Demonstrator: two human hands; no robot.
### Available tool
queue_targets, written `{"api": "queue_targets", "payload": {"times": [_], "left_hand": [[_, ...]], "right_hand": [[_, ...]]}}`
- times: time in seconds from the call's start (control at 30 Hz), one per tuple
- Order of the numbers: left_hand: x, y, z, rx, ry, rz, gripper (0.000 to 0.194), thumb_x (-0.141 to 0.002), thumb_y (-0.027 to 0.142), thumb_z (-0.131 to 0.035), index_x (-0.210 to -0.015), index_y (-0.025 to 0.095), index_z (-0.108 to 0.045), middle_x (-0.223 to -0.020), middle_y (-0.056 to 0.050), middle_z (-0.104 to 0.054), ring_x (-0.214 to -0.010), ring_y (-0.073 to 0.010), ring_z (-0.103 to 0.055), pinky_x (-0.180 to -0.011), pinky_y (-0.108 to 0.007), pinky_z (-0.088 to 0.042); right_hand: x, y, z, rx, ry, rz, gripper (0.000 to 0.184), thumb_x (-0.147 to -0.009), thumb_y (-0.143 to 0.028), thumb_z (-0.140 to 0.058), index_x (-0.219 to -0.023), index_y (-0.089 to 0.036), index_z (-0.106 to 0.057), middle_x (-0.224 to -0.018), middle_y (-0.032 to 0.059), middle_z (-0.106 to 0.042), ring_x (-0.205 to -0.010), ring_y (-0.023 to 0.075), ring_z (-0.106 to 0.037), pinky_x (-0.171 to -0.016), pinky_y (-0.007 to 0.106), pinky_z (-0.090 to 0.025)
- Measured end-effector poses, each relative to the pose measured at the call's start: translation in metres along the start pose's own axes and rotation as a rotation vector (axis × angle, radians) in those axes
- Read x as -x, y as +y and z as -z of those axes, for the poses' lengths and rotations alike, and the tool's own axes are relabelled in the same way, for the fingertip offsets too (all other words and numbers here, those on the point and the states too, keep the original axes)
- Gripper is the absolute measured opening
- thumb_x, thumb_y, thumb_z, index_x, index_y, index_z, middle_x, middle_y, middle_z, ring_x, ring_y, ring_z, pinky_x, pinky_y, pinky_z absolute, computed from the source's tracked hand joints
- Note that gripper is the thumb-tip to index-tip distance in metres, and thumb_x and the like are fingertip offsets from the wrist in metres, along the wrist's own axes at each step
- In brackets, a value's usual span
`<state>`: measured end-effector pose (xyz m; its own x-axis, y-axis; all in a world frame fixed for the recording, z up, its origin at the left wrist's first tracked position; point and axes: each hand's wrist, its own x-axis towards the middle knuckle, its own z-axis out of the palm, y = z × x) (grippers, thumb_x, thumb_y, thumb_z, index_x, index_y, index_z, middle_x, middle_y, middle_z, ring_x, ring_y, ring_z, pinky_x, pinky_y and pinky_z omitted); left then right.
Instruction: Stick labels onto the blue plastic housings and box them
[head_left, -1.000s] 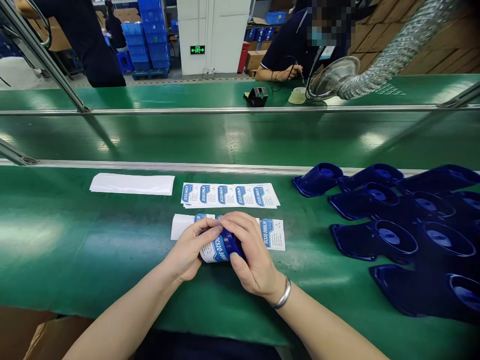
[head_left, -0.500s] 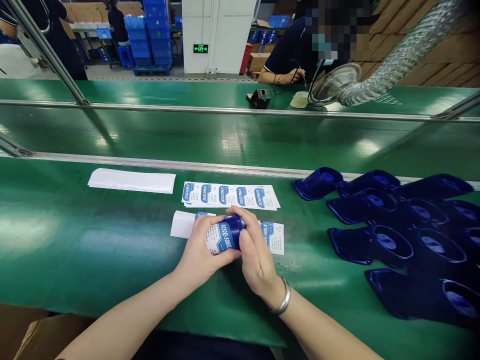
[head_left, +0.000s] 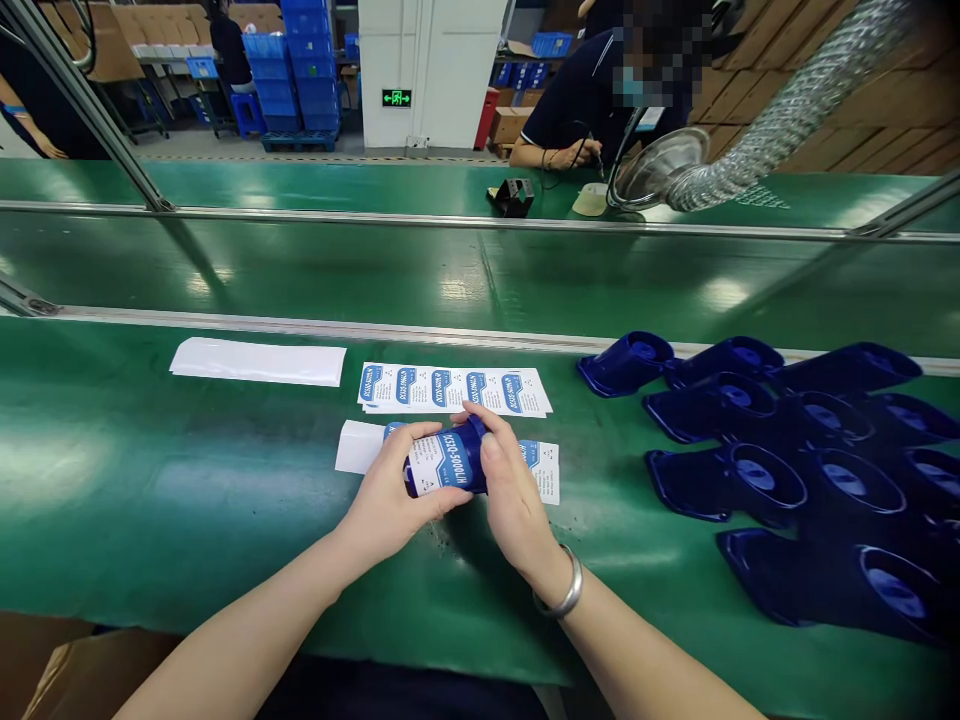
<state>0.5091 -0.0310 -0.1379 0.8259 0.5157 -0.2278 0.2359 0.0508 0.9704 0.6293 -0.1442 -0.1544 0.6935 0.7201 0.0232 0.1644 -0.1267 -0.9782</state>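
Between my two hands is a dark blue plastic housing point(head_left: 476, 440) with a blue and white label point(head_left: 442, 462) on its side. My left hand point(head_left: 390, 495) is closed around the label end, thumb below and fingers above. My right hand point(head_left: 517, 495) grips the other end, its fingers curled over the rim. Partly hidden beneath the hands lies a label strip point(head_left: 546, 470) on the green surface. Just beyond it is a sheet of blue and white labels point(head_left: 455, 388), slightly overlapping another one.
A white paper strip point(head_left: 259, 362) lies to the left. Several dark blue housings point(head_left: 757, 480) are grouped on the right. A metal rail point(head_left: 480, 222) crosses behind the green work surface point(head_left: 187, 520). Across it, a person point(head_left: 574, 110) works near a flexible duct point(head_left: 795, 110).
The housing has turned in my hands, so more of the label's lettering faces me. Both hands still hold it. The whole view has shifted slightly.
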Motion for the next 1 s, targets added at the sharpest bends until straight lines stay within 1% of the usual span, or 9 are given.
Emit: {"api": "queue_targets", "payload": {"times": [0.13, 0.23, 0.33, 0.47, 0.5, 0.63, 0.73, 0.9, 1.0], "left_hand": [[0.0, 0.0, 0.005, -0.012, -0.105, -0.07, 0.081, -0.078, 0.033, -0.084, -0.148, 0.033, -0.043, -0.151, -0.009, -0.044, -0.128, -0.0303, -0.056, -0.096, -0.041, -0.057], [0.0, 0.002, 0.007, -0.008, -0.149, -0.045, 0.088, -0.076, 0.035, -0.086, -0.151, 0.036, -0.04, -0.153, -0.009, -0.041, -0.128, -0.0304, -0.056, -0.097, -0.042, -0.057], [0.0, 0.004, 0.007, 0.146, -0.163, -0.037, 0.077, -0.08, 0.04, -0.083, -0.146, 0.032, -0.045, -0.15, -0.01, -0.044, -0.128, -0.0307, -0.055, -0.095, -0.042, -0.058], [-0.002, 0.009, 0.006, 0.355, -0.137, 0.044, 0.056, -0.09, 0.05, -0.07, -0.138, 0.026, -0.054, -0.144, -0.012, -0.05, -0.119, -0.0316, -0.057, -0.075, -0.039, -0.062], [-0.002, 0.01, 0.006, 0.377, -0.122, 0.069, 0.054, -0.091, 0.052, -0.068, -0.136, 0.025, -0.057, -0.141, -0.012, -0.053, -0.117, -0.0306, -0.058, -0.075, -0.038, -0.061], [-0.003, 0.011, 0.007, 0.389, -0.087, 0.078, 0.044, -0.091, 0.048, -0.071, -0.126, 0.021, -0.066, -0.13, -0.009, -0.062, -0.117, -0.0242, -0.059, -0.094, -0.032, -0.052], [-0.004, 0.007, 0.006, 0.346, -0.07, 0.049, 0.042, -0.088, 0.044, -0.075, -0.122, 0.022, -0.067, -0.128, -0.007, -0.063, -0.123, -0.0236, -0.057, -0.102, -0.033, -0.047], [-0.004, 0.003, 0.002, 0.249, -0.004, 0.017, 0.043, -0.088, 0.044, -0.076, -0.122, 0.021, -0.064, -0.127, -0.006, -0.062, -0.121, -0.0216, -0.057, -0.105, -0.035, -0.046], [-0.003, 0.004, -0.001, 0.159, 0.017, 0.015, 0.05, -0.084, 0.044, -0.079, -0.124, 0.019, -0.06, -0.128, -0.009, -0.061, -0.118, -0.0234, -0.059, -0.103, -0.039, -0.047]], "right_hand": [[-0.008, 0.002, 0.007, -0.12, 0.03, -0.08, 0.061, -0.096, -0.063, -0.031, -0.142, -0.026, -0.049, -0.14, 0.0022, -0.055, -0.125, 0.0027, -0.058, -0.113, 0.02, -0.051], [-0.009, 0.002, 0.01, -0.183, 0.035, -0.1, 0.061, -0.096, -0.063, -0.031, -0.143, -0.027, -0.047, -0.139, 0.0021, -0.057, -0.123, 0.0026, -0.06, -0.107, 0.018, -0.054], [-0.007, 0.001, 0.009, -0.139, 0.031, -0.071, 0.061, -0.096, -0.062, -0.033, -0.141, -0.025, -0.049, -0.138, 0.0027, -0.057, -0.121, 0.0024, -0.06, -0.105, 0.017, -0.054], [-0.001, 0.001, 0.006, -0.037, -0.01, 0.027, 0.059, -0.098, -0.059, -0.028, -0.143, -0.025, -0.046, -0.143, 0.0035, -0.052, -0.129, 0.0041, -0.055, -0.115, 0.022, -0.05], [0.0, 0.001, 0.006, -0.013, -0.021, 0.058, 0.059, -0.099, -0.057, -0.027, -0.144, -0.025, -0.045, -0.144, 0.0038, -0.051, -0.131, 0.0045, -0.054, -0.117, 0.024, -0.048], [0.003, 0.003, 0.003, 0.084, -0.062, 0.219, 0.053, -0.1, -0.051, -0.028, -0.144, -0.027, -0.044, -0.143, 0.0031, -0.05, -0.134, 0.0043, -0.051, -0.122, 0.025, -0.044], [0.005, 0.004, 0.001, 0.147, -0.08, 0.306, 0.048, -0.101, -0.048, -0.029, -0.143, -0.03, -0.044, -0.142, 0.0002, -0.05, -0.136, 0.003, -0.048, -0.123, 0.024, -0.042], [0.006, 0.006, -0.004, 0.163, -0.069, 0.254, 0.046, -0.102, -0.045, -0.027, -0.143, -0.033, -0.041, -0.142, -0.0017, -0.049, -0.136, 0.0014, -0.047, -0.123, 0.024, -0.041], [0.006, 0.007, -0.005, 0.143, -0.056, 0.202, 0.046, -0.102, -0.045, -0.025, -0.143, -0.032, -0.041, -0.14, -0.0017, -0.05, -0.134, -0.0001, -0.048, -0.121, 0.022, -0.042]]}}
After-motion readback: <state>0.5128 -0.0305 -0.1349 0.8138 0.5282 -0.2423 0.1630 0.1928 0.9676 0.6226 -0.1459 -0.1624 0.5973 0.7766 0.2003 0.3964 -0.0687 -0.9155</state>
